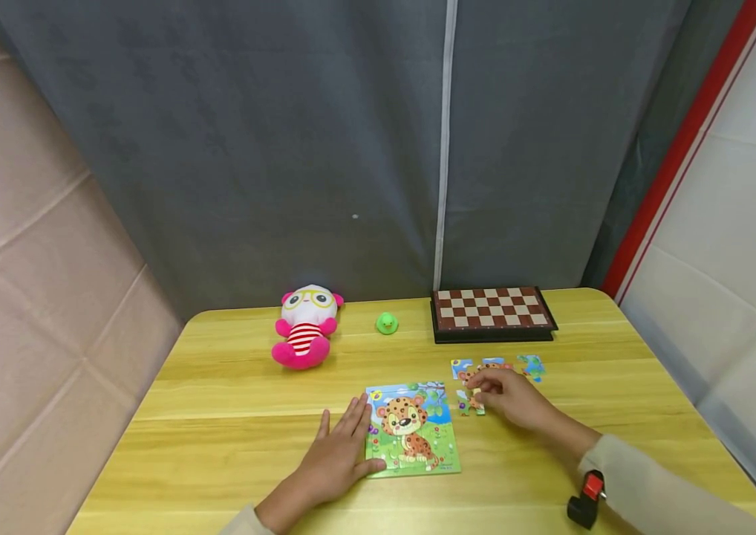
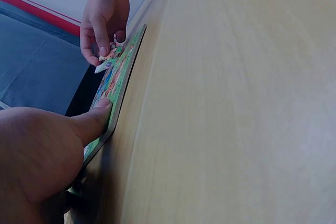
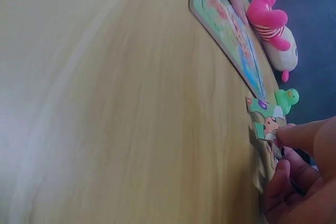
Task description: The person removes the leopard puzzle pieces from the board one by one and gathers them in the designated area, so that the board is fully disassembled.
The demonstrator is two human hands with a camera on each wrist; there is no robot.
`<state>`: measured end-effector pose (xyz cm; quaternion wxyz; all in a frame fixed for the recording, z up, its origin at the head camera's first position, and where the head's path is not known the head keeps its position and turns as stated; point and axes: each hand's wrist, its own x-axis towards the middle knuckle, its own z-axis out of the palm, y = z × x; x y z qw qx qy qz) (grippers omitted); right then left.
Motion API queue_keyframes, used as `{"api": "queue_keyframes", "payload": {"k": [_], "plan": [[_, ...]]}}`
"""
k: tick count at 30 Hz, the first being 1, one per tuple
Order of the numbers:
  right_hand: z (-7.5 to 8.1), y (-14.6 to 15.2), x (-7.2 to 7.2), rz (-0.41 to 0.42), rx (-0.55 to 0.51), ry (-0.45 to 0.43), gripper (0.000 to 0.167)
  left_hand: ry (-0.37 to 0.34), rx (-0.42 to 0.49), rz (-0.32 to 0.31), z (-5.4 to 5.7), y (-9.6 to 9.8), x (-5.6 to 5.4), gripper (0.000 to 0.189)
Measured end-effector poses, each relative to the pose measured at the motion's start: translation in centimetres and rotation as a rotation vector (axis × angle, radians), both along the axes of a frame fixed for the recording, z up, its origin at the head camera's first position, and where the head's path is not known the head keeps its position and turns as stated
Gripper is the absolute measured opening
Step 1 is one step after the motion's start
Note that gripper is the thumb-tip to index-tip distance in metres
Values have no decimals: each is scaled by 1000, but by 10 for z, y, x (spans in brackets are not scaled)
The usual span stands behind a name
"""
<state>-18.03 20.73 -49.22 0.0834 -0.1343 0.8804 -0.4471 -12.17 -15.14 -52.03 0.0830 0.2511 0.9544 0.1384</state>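
A leopard picture puzzle (image 1: 411, 431) lies in its flat board on the table. My left hand (image 1: 334, 461) rests along the board's left edge with fingers extended, the thumb over the lower left corner. To the right of the board, my right hand (image 1: 515, 401) pinches a puzzle piece (image 3: 269, 123) between thumb and fingers; the piece shows green, orange and a purple flower. Also in the left wrist view, that piece (image 2: 108, 62) appears tilted just past the board's far end. Other loose pieces (image 1: 461, 368) lie behind the right hand, partly hidden by it.
A loose blue and green piece (image 1: 532, 367) sits farther right. At the back stand a folded chessboard (image 1: 493, 310), a small green duck (image 1: 387, 323) and a pink and white plush toy (image 1: 306, 327). A grey curtain (image 1: 284, 148) hangs behind the wooden table (image 1: 231, 416).
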Motion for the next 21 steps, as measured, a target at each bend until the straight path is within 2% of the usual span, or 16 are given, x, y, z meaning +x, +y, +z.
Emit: {"api": "queue_keyframes", "payload": {"k": [21], "plan": [[-14, 3, -2, 3, 73, 75, 8, -5, 7, 5, 2, 1, 1, 98]]}}
